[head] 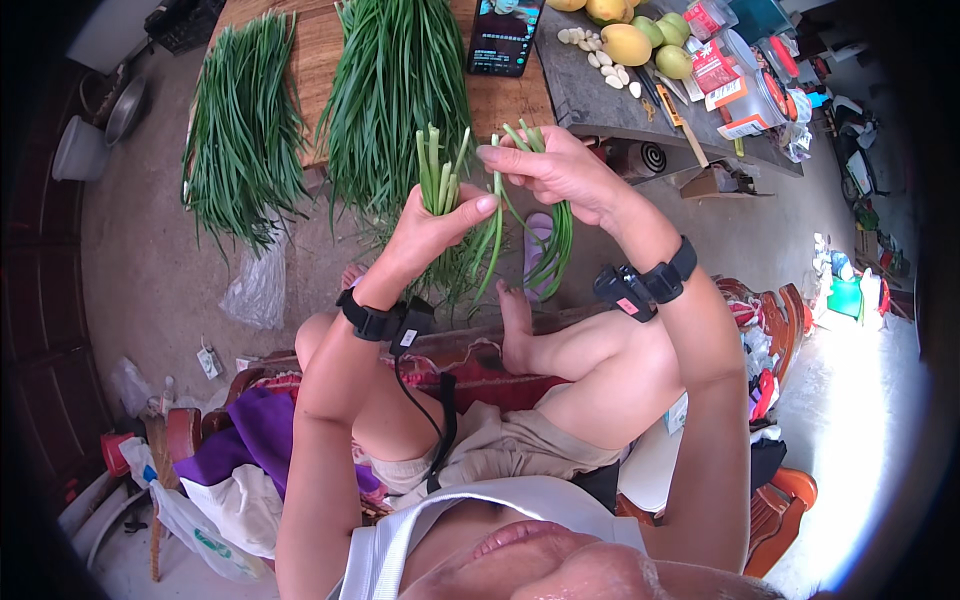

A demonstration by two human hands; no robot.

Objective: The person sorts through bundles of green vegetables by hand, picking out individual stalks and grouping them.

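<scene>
My left hand is closed around a bunch of green chive stalks, their pale cut ends pointing up and leaves hanging below the fist. Just to its right, my right hand grips a smaller bundle of chives that droops under the palm. A single stalk runs down between the two hands, near the right fingertips and the left thumb. Beyond them, a large heap of chives lies over the edge of the wooden table. To its left is a second heap.
A smartphone stands at the table's back. The grey tabletop holds mangoes, green fruit, garlic cloves, a knife and plastic jars. A lilac slipper and a plastic bag lie on the floor.
</scene>
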